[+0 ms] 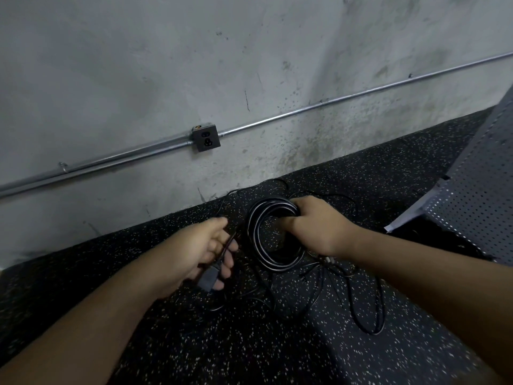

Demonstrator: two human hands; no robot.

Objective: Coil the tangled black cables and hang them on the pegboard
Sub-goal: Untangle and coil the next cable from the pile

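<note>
- The coiled cable [266, 234] is glossy black, wound into several round loops stacked close together, with light catching its curved strands.
- The right hand [313, 223] grips the coil at its upper right side, fingers [298, 208] wrapped and clenched around the bundled loops; the coil hangs upright, its ring facing the camera, just above the floor [194, 343].
- The left hand [205, 251] holds the cable's free end, fingers [229, 261] curled loosely around the cord just behind a dark grey plug [206, 279]; the plug's long axis slants down and to the left, toward the near edge of the floor.
- Loose cables [369, 301], thin and black, trail in slack tangled curves over the speckled black floor below and to the right of the coil.
- A perforated grey pegboard [472, 195] leans at the right edge of the floor.
- The floor's far edge meets a stained concrete wall [166, 65] carrying a metal conduit [305, 109] and a socket box [206, 138].
</note>
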